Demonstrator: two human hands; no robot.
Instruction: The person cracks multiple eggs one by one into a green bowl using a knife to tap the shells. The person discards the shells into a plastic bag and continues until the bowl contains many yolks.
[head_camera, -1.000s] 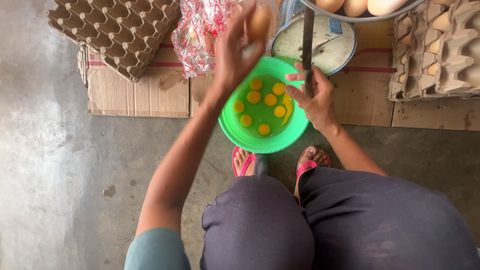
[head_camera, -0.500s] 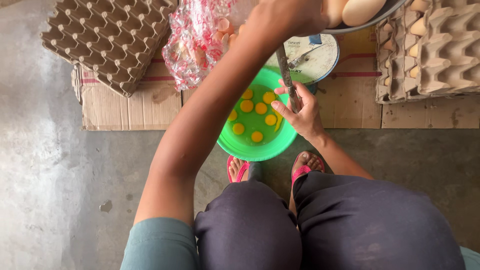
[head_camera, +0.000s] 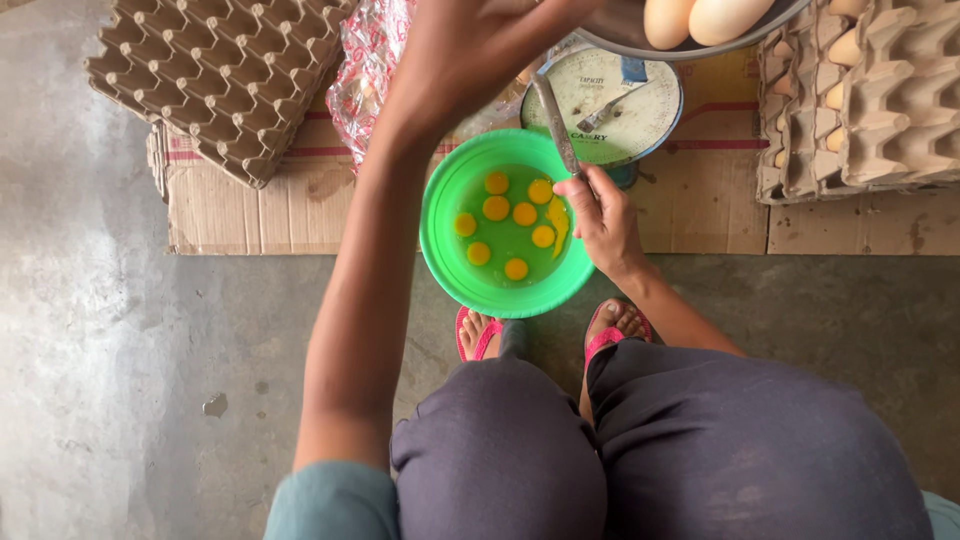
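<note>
gripping a knife (head_camera: 556, 125), right hand (head_camera: 603, 218) beside green bowl (head_camera: 445, 260), left hand (head_camera: 470, 45) above, grip unclear

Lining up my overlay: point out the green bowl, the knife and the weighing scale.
green bowl (head_camera: 445, 262): head view, on its bare left inner wall.
knife (head_camera: 556, 125): head view, mid-blade, above the right hand (head_camera: 603, 218).
weighing scale (head_camera: 640, 125): head view, on its round dial face.

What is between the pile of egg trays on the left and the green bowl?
In the head view, a crinkly red-and-clear plastic bag and the person's left arm lie between the egg trays and green bowl, over cardboard.
</note>
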